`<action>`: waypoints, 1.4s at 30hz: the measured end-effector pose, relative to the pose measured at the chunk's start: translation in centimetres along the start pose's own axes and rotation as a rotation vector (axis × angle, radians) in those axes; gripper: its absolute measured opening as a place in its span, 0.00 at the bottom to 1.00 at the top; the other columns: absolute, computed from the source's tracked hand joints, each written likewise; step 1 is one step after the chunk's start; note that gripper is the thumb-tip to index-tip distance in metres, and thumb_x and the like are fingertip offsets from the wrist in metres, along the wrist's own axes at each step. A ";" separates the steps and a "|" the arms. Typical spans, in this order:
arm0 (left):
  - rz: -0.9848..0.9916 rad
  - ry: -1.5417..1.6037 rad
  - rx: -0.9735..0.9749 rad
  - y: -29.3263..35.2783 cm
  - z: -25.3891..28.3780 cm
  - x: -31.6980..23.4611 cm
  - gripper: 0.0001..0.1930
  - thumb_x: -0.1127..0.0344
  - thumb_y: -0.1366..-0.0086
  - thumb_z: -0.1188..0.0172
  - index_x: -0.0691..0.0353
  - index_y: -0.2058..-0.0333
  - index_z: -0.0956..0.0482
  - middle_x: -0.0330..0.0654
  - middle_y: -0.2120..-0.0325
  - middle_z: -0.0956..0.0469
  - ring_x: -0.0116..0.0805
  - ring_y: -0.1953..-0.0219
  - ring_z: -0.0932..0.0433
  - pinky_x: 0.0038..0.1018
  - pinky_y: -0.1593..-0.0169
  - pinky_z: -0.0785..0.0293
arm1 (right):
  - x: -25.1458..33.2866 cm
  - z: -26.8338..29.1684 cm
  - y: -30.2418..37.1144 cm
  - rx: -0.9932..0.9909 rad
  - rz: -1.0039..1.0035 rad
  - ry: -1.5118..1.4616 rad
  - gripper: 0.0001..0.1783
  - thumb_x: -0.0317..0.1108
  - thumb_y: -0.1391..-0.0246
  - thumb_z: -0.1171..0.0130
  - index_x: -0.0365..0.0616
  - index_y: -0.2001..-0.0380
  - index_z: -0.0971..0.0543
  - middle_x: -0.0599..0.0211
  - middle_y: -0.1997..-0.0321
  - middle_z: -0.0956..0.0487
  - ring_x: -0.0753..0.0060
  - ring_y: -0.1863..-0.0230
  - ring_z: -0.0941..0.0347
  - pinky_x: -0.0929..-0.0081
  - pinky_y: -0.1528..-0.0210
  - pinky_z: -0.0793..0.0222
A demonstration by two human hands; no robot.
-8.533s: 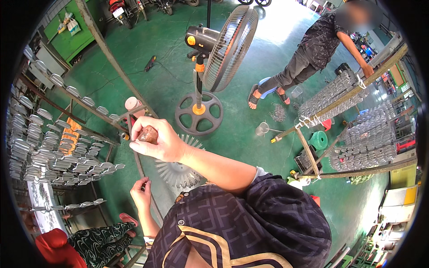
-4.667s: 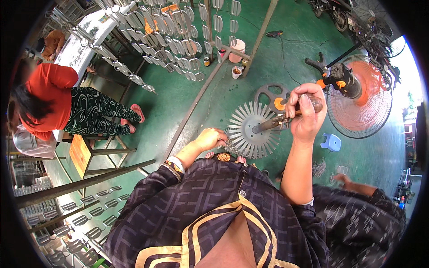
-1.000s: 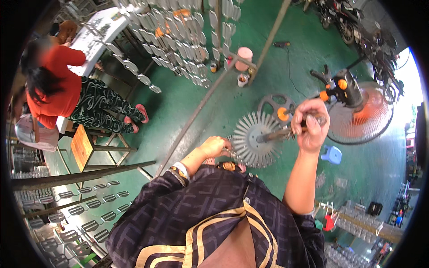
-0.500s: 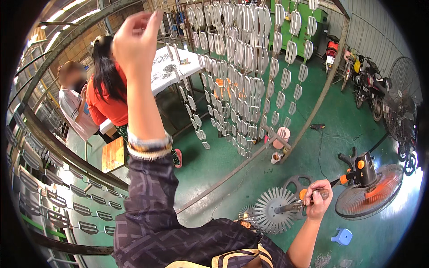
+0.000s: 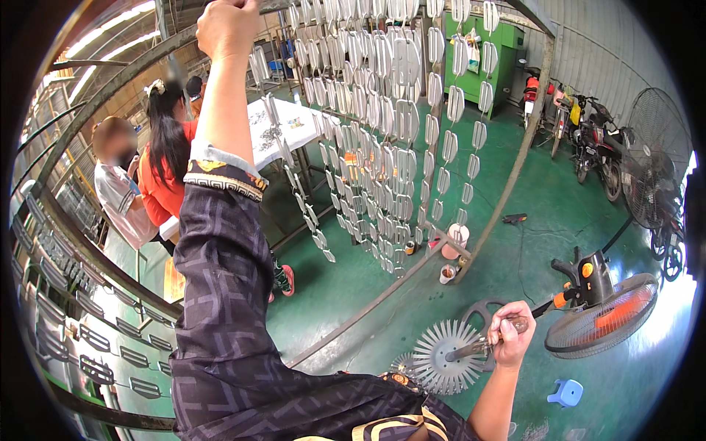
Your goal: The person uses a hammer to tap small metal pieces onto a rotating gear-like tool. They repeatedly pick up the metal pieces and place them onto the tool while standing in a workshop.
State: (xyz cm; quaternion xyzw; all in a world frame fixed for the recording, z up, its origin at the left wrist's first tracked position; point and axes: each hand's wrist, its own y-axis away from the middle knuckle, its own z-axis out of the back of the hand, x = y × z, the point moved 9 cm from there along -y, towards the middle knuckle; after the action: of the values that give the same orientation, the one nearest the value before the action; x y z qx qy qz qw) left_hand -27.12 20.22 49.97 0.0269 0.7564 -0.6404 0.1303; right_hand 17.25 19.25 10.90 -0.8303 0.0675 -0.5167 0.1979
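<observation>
Overhead, left hand (image 5: 226, 26) fisted at the rack bar (image 5: 132, 66); right hand (image 5: 511, 338) low, clenching spiked disc tool (image 5: 448, 356), shaft pointing left.

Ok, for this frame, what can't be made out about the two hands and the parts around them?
- Left hand: raised to the picture's top edge; what its closed fingers pinch is cut off there.
- Right hand: wraps the spiked disc tool's handle, hiding the grip.
- Hanging metal pieces: too small and overlapping to tell how each hooks on.
- Racks at left: bent and blurred by the fisheye rim.
</observation>
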 end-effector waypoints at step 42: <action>0.300 1.292 1.967 62.3 15.9 -8.5 0.08 0.69 0.52 0.35 0.63 0.71 0.19 0.43 0.75 0.21 0.34 0.71 0.23 0.27 0.66 0.29 | -1.0 0.4 -2.4 0.126 -0.036 0.009 0.14 0.34 0.55 0.45 0.31 0.71 0.30 0.59 0.81 0.28 0.86 0.90 0.44 0.88 0.89 0.49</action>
State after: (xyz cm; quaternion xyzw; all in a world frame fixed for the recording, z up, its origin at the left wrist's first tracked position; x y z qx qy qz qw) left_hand -3.43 16.90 -10.29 0.5222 -0.1457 -0.7927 -0.2786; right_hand 16.93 21.84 10.87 -0.8150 0.0206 -0.5270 0.2401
